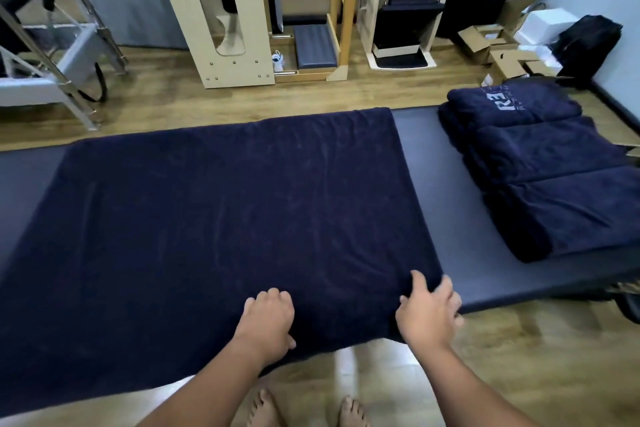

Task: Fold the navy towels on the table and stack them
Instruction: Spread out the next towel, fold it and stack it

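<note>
A large navy towel (225, 218) lies spread flat across the dark padded table (426, 163), its near edge hanging over the table's front. My left hand (268, 319) rests on the towel's near edge with its fingers curled on the cloth. My right hand (427, 308) grips the towel's near right corner, thumb on top and fingers under the edge. On the right end of the table lie folded navy towels (540, 163) in stacks placed one behind the other; the far one shows a pale logo.
Bare feet (304, 409) stand on the wooden floor below the table's front edge. Beyond the table are a wooden arched frame (221, 10), a metal-framed apparatus (52, 55) at the left, cardboard boxes (498, 45) and a black bag (588, 42) at the right.
</note>
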The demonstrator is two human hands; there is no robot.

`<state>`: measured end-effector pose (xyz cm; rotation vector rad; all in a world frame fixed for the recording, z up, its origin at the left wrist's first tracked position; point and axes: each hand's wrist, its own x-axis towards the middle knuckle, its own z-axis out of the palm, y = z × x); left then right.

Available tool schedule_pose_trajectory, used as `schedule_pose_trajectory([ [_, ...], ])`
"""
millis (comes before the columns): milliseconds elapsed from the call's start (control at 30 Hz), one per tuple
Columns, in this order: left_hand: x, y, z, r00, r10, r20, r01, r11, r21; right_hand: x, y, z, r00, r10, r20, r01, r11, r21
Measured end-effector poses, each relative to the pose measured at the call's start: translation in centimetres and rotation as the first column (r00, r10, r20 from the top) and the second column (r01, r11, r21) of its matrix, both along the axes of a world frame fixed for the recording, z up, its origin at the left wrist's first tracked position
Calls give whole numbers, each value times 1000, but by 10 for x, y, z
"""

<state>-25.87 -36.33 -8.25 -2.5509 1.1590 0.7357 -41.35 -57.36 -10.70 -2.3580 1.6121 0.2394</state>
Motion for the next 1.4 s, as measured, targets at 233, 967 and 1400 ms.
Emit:
schedule_pose_trajectory([
  [233,-16,-16,6,995,81,-64,-78,996,45,-25,-44,-1,995,90,30,-91,995,28],
  [967,-3,112,0,933,309,184,-325,944,60,11,73,-19,573,819,-4,-815,569,-111],
  [1400,55,221,-6,975,34,221,-72,983,168,31,113,-24,653,742,-153,-757,642,-120],
])
